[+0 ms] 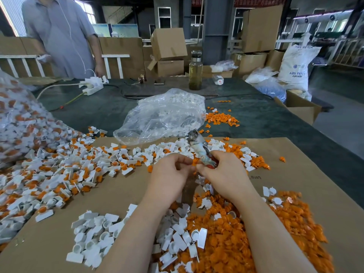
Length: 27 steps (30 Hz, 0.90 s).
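Assembly bench: just below the clear bag [163, 117], left hand [171, 171] pinches an orange cap [194, 162]; right hand [224, 173] curls round a taped metal tool [198, 147]. Cap prob. light, stiff, slippery; best held by rim w/ fingertips.

A cardboard sheet [295, 184] lies on the near part of the table [266, 115]. The left hand [169, 174] and right hand [222, 174] meet over its middle. The right hand holds a tool [199, 146] that leans away from the person.

A heap of caps [246, 233] lies on the sheet under the right arm. A heap of tag pieces [59, 174] spreads to the left. A full bag [17, 119] sits at the far left edge.

Behind the hands lies a plastic bag [163, 117], with a bottle [195, 72] standing behind it. A power strip [92, 86] lies left of the bottle. A person [63, 36] stands behind the table on the left. An open box [301, 109] sits right of the table.
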Motion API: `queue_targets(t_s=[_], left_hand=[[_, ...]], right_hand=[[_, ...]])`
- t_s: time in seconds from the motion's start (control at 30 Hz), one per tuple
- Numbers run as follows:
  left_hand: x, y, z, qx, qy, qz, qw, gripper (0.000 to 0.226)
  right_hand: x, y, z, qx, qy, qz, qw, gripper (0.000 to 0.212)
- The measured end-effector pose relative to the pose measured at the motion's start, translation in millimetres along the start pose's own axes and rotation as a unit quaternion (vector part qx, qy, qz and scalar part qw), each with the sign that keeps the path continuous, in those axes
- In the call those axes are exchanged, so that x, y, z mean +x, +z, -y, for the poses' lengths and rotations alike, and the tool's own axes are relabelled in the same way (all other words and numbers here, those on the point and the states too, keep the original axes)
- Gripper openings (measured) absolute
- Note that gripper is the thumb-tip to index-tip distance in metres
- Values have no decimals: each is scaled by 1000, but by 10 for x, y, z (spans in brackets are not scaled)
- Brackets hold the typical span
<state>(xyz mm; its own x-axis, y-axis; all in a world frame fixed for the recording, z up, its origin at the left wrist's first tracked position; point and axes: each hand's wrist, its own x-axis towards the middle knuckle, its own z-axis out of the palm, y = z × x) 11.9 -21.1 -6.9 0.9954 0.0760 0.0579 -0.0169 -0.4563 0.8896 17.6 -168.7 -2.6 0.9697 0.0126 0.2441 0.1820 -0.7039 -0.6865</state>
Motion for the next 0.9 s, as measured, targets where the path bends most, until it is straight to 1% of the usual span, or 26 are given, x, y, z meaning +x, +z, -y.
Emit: queue_targets(t_s=[0.03, 0.17, 0.27, 0.3, 0.33, 0.4, 0.47, 0.53, 0.57, 0.63, 0.7, 0.83, 0.9], left_hand=[[-10, 1, -31, -35, -9, 5, 999, 7], [-29, -7, -67, -62, -6, 11, 998, 9], [-41, 2, -81, -122, -23, 30, 992, 10], [-39, 18, -70, -114, -22, 27, 993, 10], [-30, 33, -53, -73, -5, 20, 997, 11], [-36, 63, -29, 64, 56, 30, 996, 12], [-62, 101, -20, 176, 118, 80, 974, 15], [-71, 148, 1, 241, 150, 128, 950, 24], [-74, 161, -2, 260, 155, 138, 943, 26], [-74, 157, -7, 276, 155, 134, 939, 25], [-72, 136, -8, 293, 149, 127, 936, 19], [-83, 112, -14, 331, 160, 123, 922, 13], [-89, 111, -18, 330, 162, 118, 922, 12]], right_hand=[[0, -6, 8, 13, -7, -2, 1000, 23], [6, -39, 17, 59, -10, 3, 998, 19], [5, -26, 1, 61, -3, -5, 998, 15], [9, -19, -7, 58, 3, -15, 998, 16], [15, -13, -21, 56, 11, -28, 998, 17], [30, -18, -54, 60, 28, -54, 996, 17], [47, -40, -82, 65, 40, -63, 995, 14], [51, -51, -106, 43, 47, -60, 996, 12], [49, -51, -113, 20, 47, -55, 997, 11], [41, -40, -115, -38, 43, -44, 997, 10], [34, -20, -105, -74, 39, -40, 996, 15], [33, 8, -84, -88, 39, -32, 995, 14], [36, 12, -85, -95, 37, -32, 994, 13]])
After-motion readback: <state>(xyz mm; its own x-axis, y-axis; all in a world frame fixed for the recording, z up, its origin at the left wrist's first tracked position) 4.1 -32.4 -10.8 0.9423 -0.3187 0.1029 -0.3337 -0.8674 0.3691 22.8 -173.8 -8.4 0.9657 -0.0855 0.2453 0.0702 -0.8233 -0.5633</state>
